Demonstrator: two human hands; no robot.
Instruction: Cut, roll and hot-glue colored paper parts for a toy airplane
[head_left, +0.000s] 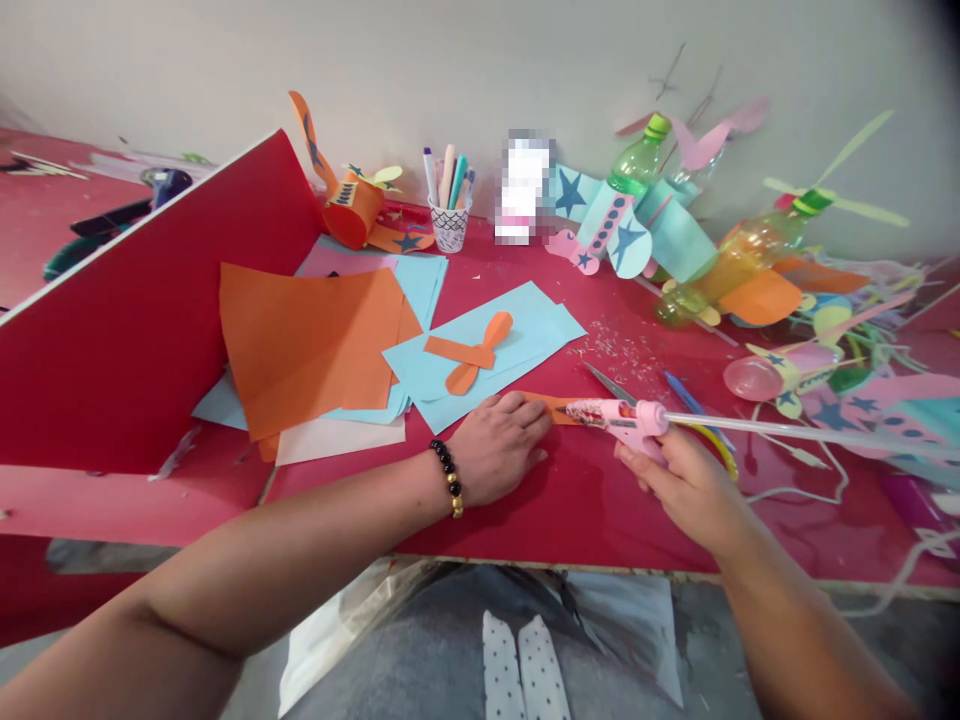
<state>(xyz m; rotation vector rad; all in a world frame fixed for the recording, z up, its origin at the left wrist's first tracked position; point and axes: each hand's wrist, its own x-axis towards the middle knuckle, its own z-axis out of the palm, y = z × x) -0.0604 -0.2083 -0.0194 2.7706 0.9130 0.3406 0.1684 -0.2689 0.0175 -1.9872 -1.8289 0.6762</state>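
Note:
My right hand (694,480) is wrapped round the handle of a pink glue gun (634,422), which has a long clear glue stick running out of its back. Its dark nozzle meets an orange paper strip (559,408) lying on the red table. On the left part of that strip, my left hand (499,445) lies palm down with its fingers resting flat; they cover the strip's other end. Just beyond, an orange paper propeller shape (480,352) rests on light blue paper sheets (532,310). A pair of scissors (607,382) lies partly hidden behind the glue gun.
Orange sheets (315,350) lie over blue ones at left, beside a leaning red board (172,320). A pen cup (450,225) and a blurred-out upright panel (523,190) stand at the wall. Paper-and-bottle planes (757,260) crowd the right, near a white cable (840,480).

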